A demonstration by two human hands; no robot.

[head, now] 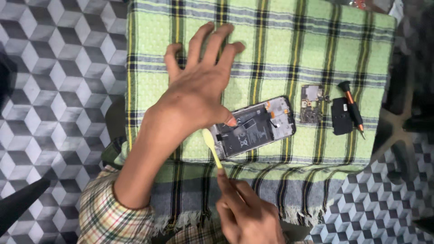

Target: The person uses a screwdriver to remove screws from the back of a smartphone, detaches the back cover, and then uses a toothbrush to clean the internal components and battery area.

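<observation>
Now right hand (246, 212) pinches yellow pry tool (211, 145); left hand (199, 86), fingers spread, thumbs opened phone (255, 126).

Left hand (199, 88) splayed; right hand (246, 210) pinching.

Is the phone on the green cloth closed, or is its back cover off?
Open: the phone shows its inner parts, and a circuit board lies apart on the green cloth.

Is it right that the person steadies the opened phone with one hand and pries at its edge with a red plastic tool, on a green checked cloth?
Nearly. In the head view the pry tool is pale yellow, not red. The right hand holds it against the opened phone, which the left hand steadies on the green checked cloth.
</observation>
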